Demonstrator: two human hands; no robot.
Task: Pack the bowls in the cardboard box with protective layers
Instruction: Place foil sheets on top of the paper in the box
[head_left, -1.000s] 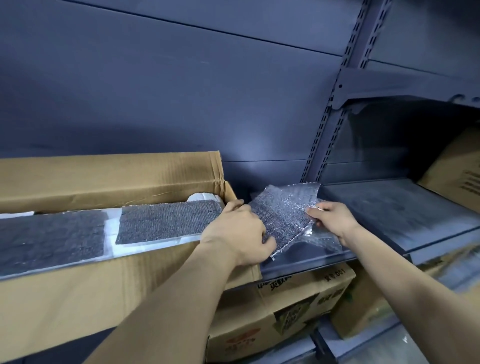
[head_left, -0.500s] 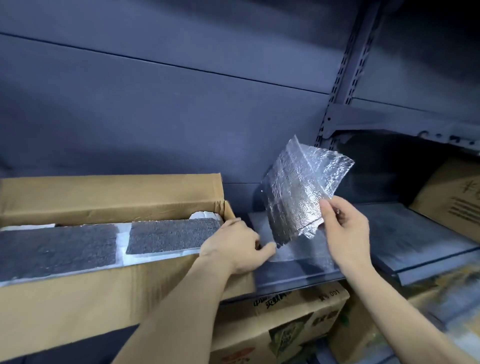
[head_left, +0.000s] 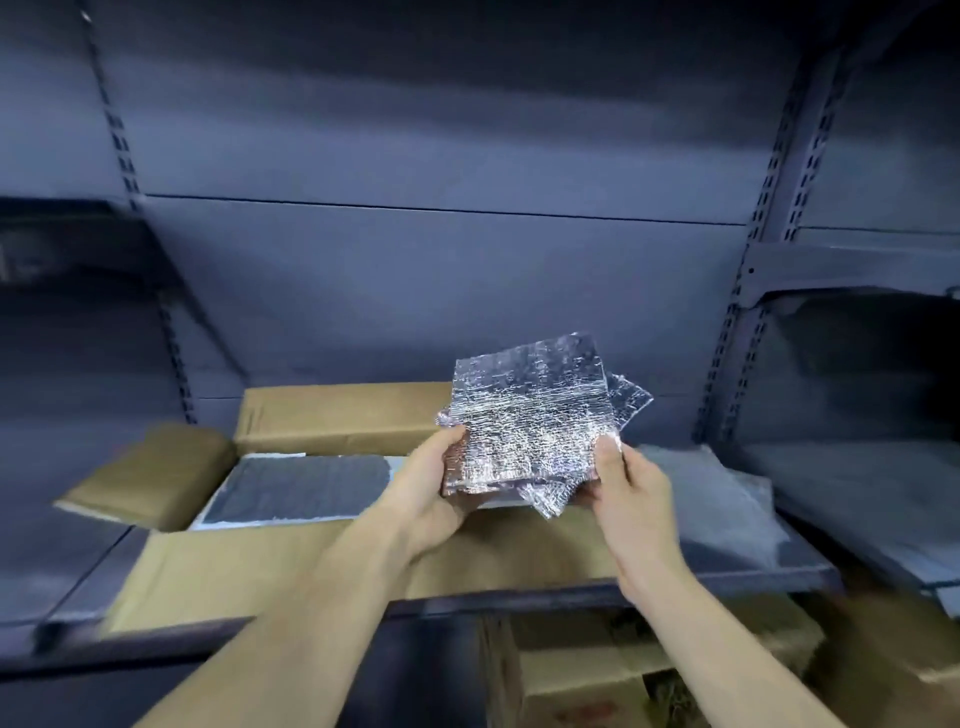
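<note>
I hold a small stack of silver foil padding sheets in front of me, above the right end of the open cardboard box. My left hand grips the stack's left edge, and my right hand pinches its lower right corner. The box lies on a dark metal shelf with its flaps folded out. A grey padded layer on white foam lies inside it. No bowls are visible.
More foil sheets in a plastic bag lie on the shelf right of the box. Cardboard cartons stand below the shelf. Upright slotted posts flank the bay, and another shelf juts out at upper right.
My left hand left the box edge and took hold of the foil sheets with the right hand. The sheets moved left over the box. The view shifted left, showing more of the box.
</note>
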